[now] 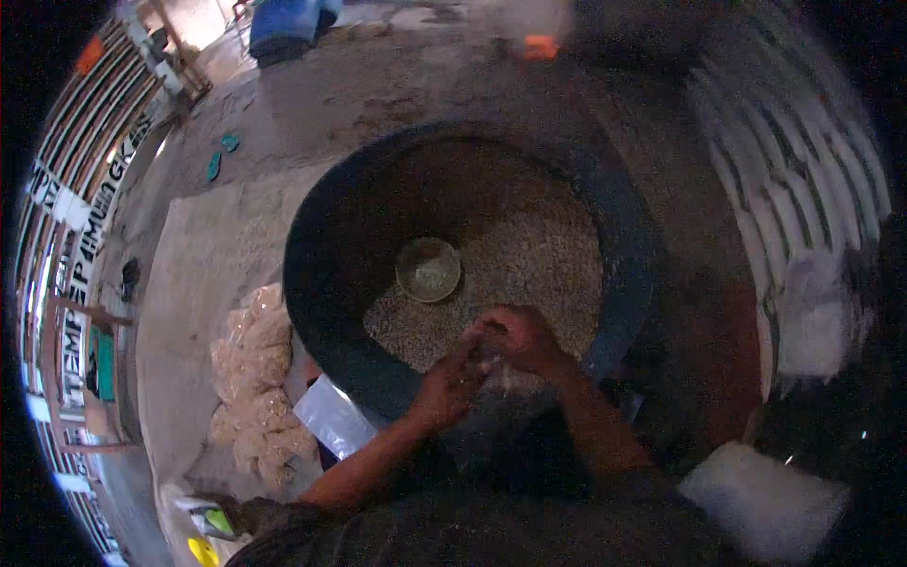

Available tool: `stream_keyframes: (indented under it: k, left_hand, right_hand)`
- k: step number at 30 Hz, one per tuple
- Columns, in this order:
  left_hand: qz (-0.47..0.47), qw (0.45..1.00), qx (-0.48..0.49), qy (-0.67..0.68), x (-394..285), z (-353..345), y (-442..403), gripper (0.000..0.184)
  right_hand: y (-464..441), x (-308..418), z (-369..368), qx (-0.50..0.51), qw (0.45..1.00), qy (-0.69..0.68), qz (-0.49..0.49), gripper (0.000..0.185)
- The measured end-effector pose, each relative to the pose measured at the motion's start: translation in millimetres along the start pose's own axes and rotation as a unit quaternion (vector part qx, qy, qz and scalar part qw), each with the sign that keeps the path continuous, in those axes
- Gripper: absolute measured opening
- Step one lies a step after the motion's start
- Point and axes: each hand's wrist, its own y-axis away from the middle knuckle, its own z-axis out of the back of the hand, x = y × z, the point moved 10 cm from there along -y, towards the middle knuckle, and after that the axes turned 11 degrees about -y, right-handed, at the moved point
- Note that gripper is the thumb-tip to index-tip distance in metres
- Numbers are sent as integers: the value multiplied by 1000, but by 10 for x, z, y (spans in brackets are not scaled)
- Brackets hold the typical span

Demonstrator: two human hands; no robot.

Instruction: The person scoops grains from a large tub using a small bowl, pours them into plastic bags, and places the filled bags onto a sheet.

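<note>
1. Fingers: left hand (pixel 449 383) and right hand (pixel 521 338) meet over the near side of the tub (pixel 326 317), fingers bent inward. Something pale and shiny (pixel 491 364) shows between them, maybe clear film. Can't tell whether either hand grips it.
2. Beans (pixel 543 250): small, pale, grainy, loose in the tub, heaped to its right and near sides, just beyond the hands.
3. Bowl (pixel 428 269): round, translucent rim, sitting on the beans, near the hands, up and left of them.
4. Tub: big, round, dark blue-green, thick smooth rim, directly in front of the person.
5. Filled bags (pixel 260 354): clear, glossy, lumpy, tan contents, piled left of the tub on a flat beige sheet (pixel 189 255).
6. White sheets (pixel 335 419): smooth, plastic-looking, by the tub's near-left edge.
7. Farther out: green sandals (pixel 222 156), blue container (pixel 282 26) cut by top edge, slatted racks on both sides, pale sack (pixel 767 501) lower right.
8. Hard to read: fingertips blurred, the tub's left interior in shadow, right-hand rack smeared, lap dark.
9. Pose: forearms reach forward from the bottom, angled inward, elbows apart, hands together, backs partly up.
</note>
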Motion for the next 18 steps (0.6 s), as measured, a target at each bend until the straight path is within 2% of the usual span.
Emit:
stream_keyframes:
  k: [2, 4, 5, 7, 9, 11, 13, 15, 18]
  left_hand:
    - [110, 992, -29, -49, 459, 143, 142, 35]
    - [203, 977, -38, -53, 839, 356, 264, 30]
    - [243, 969, -33, -32, 984, 440, 359, 28]
    - [230, 971, -62, 16, 966, 517, 463, 27]
    - [114, 982, -135, 64, 670, 617, 469, 28]
    - [205, 973, -79, 69, 904, 520, 495, 27]
    - [223, 966, -76, 109, 1160, 447, 623, 27]
    - [169, 958, -156, 171, 1370, 467, 678, 27]
    - [173, 969, -126, 123, 1229, 655, 576, 26]
  right_hand:
    - [-325, 61, -220, 23, 997, -59, 38, 31]
    - [-787, -967, -465, -34, 996, -79, -37, 39]
    - [-878, -1213, -602, -43, 991, -83, -96, 42]
    - [-1060, -1591, -834, -69, 975, -93, -189, 47]
    - [-1353, -1738, -968, -130, 964, -109, -204, 47]
    - [-1648, -1687, -951, -184, 958, -114, -187, 48]
    - [-1881, -1577, -883, -203, 957, -117, -174, 48]
    - [-2052, -1477, -863, -192, 958, -125, -172, 49]
    - [-2237, -1478, -1003, -158, 961, -135, -181, 49]
